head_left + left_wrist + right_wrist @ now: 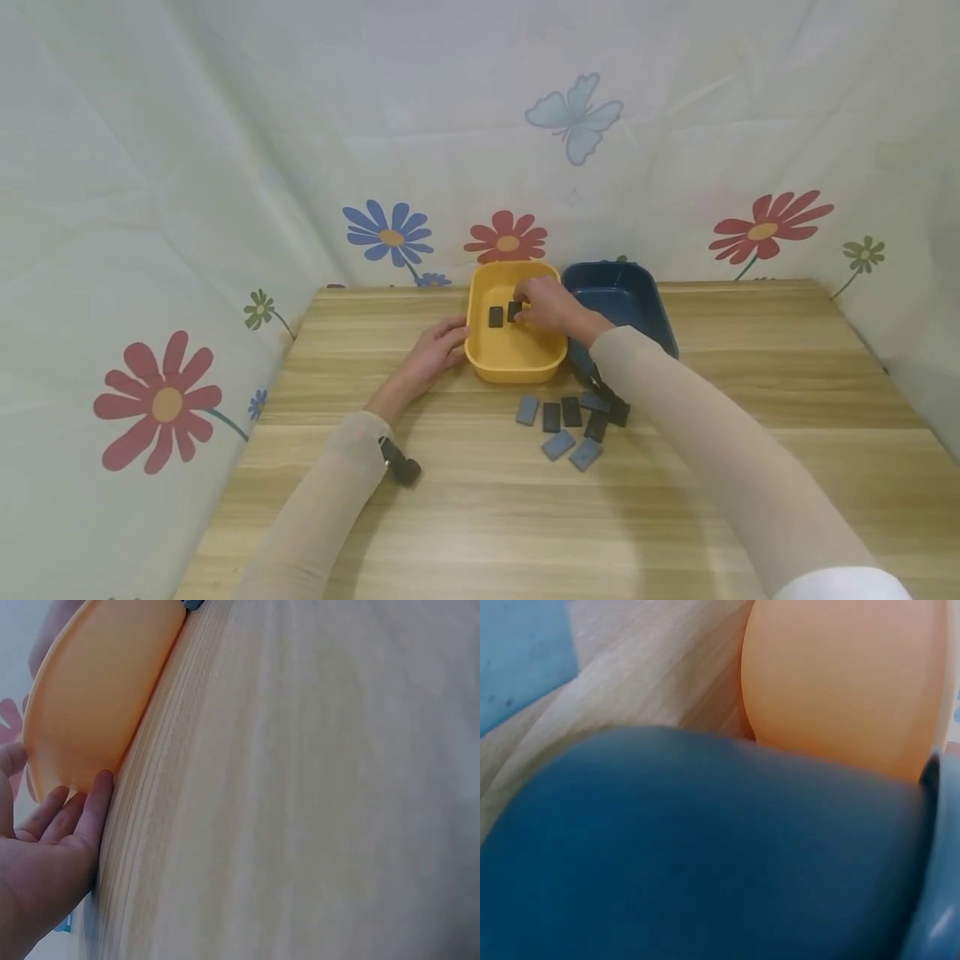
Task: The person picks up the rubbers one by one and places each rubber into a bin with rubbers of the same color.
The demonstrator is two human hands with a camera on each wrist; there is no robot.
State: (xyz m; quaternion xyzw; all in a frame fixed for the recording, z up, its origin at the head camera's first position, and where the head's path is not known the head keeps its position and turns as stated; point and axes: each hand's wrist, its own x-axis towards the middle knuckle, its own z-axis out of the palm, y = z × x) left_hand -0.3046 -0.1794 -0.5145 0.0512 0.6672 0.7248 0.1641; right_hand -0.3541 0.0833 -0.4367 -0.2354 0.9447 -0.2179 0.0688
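Note:
My left hand (437, 357) rests against the outer left side of a yellow plastic bin (517, 374). In the left wrist view its fingertips touch the bin wall (97, 697), and the thumb is near the rim. Over the inside of that bin, my right hand (549, 302) pinches a small black rectangular tile (514, 312) between thumb and fingers. Another black tile (496, 317) lies on the bin floor just left of it. The right wrist view does not show the right hand; a dark blue bin (705, 847) fills much of it.
The dark blue bin (611, 300) stands against the yellow one's right side, partly behind the right forearm. Several black and grey-blue tiles (558, 444) lie loose on the wooden table (465, 517) in front. A flowered cloth (450, 125) hangs behind the table.

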